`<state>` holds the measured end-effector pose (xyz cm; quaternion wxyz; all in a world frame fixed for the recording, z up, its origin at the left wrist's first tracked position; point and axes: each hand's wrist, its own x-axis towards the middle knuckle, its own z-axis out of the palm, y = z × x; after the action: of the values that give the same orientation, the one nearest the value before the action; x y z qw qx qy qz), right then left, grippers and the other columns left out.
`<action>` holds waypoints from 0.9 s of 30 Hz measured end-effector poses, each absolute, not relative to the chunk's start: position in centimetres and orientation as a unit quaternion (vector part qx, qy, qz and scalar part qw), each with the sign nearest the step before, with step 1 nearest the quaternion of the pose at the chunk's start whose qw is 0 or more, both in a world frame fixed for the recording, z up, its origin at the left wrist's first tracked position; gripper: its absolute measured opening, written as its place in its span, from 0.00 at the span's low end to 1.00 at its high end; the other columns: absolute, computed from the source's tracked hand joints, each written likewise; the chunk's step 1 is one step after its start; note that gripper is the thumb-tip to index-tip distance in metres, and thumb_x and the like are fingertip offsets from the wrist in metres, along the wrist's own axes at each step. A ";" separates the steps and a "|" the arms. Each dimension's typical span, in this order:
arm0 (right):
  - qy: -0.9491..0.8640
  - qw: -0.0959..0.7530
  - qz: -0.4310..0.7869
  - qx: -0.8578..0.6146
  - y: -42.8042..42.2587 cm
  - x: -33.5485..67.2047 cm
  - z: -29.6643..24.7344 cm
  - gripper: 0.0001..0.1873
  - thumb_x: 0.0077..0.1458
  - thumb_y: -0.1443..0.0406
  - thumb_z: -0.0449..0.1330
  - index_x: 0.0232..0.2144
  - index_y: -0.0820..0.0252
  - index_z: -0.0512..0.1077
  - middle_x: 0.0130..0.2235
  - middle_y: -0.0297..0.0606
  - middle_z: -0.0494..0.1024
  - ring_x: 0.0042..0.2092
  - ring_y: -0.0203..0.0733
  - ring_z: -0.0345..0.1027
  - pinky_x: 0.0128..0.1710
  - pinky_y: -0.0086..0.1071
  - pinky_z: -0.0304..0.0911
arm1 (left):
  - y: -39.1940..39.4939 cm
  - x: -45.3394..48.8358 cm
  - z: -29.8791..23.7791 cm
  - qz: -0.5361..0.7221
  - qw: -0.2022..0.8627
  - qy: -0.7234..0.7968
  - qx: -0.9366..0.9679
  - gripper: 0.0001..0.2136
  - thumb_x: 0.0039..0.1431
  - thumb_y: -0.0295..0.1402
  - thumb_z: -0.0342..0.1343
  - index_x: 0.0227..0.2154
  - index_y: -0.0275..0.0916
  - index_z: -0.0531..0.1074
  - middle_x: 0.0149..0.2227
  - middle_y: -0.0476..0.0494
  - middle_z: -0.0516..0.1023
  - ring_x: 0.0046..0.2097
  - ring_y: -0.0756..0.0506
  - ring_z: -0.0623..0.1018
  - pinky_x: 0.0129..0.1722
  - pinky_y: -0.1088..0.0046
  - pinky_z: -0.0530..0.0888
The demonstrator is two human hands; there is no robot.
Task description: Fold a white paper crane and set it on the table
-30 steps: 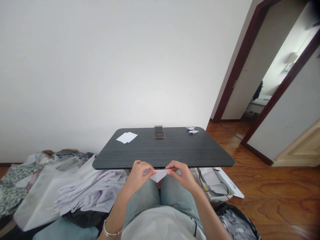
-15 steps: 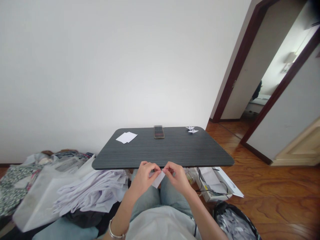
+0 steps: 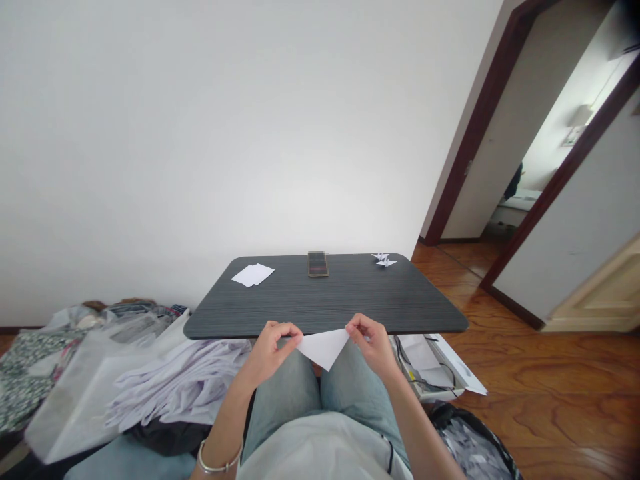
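A white paper triangle, point down, is stretched between my two hands above my knees, just in front of the table's near edge. My left hand pinches its left corner with fingers curled closed; a metal bracelet sits on that wrist. My right hand pinches the right corner the same way. Beyond them lies the dark wood-grain table.
On the table's far side lie loose white sheets, a phone and small folded paper figures. Heaped cloth and bags fill the floor at left. Papers and a box lie at right. An open doorway stands far right.
The hands had come together with the paper folded small half a second ago; now they have moved apart and the paper is spread into a wider triangle.
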<state>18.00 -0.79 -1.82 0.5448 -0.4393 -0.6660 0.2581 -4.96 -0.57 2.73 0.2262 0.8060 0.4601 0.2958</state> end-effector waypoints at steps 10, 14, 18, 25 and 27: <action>-0.643 0.558 0.285 -0.442 -0.7 18.6 -1.7 0.14 0.55 0.59 0.53 0.21 0.59 0.62 0.20 0.29 0.61 0.22 0.33 0.55 0.21 0.27 0.51 | 0.0 -6.6 2.7 0.299 0.227 0.460 0.805 0.12 0.58 0.38 0.47 0.27 0.39 0.73 0.30 0.47 0.77 0.35 0.46 0.71 0.37 0.71 0.65; -0.634 0.561 0.307 -0.435 -0.6 18.6 -1.9 0.14 0.55 0.58 0.53 0.21 0.59 0.62 0.19 0.29 0.61 0.22 0.33 0.55 0.21 0.27 0.52 | 0.1 -6.7 2.4 0.304 0.241 0.456 0.801 0.13 0.58 0.39 0.46 0.27 0.39 0.73 0.29 0.48 0.77 0.36 0.46 0.71 0.38 0.72 0.65; -0.623 0.559 0.349 -0.422 -0.5 18.5 -2.1 0.14 0.54 0.58 0.54 0.21 0.59 0.62 0.19 0.29 0.62 0.21 0.33 0.56 0.21 0.26 0.53 | 0.5 -6.8 2.0 0.329 0.266 0.453 0.785 0.14 0.59 0.39 0.45 0.26 0.38 0.71 0.28 0.48 0.76 0.35 0.47 0.72 0.37 0.73 0.65; -0.644 0.518 0.373 -0.422 -0.3 18.3 -2.2 0.12 0.53 0.59 0.56 0.23 0.60 0.67 0.20 0.31 0.67 0.24 0.34 0.61 0.23 0.27 0.56 | 1.0 -6.2 1.7 0.350 0.264 0.459 0.773 0.14 0.59 0.37 0.44 0.25 0.37 0.71 0.27 0.48 0.76 0.33 0.47 0.72 0.35 0.74 0.65; -0.656 0.512 0.362 -0.421 -0.3 18.1 -2.4 0.12 0.52 0.59 0.56 0.23 0.61 0.68 0.21 0.32 0.69 0.25 0.35 0.62 0.24 0.27 0.57 | 0.9 -5.9 1.8 0.352 0.261 0.463 0.771 0.15 0.59 0.37 0.44 0.25 0.37 0.71 0.27 0.48 0.76 0.32 0.47 0.72 0.33 0.75 0.65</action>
<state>18.11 -0.25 -2.38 0.5117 -0.4206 -0.6558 0.3622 -5.94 0.92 1.77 0.2613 0.7707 0.4627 0.3516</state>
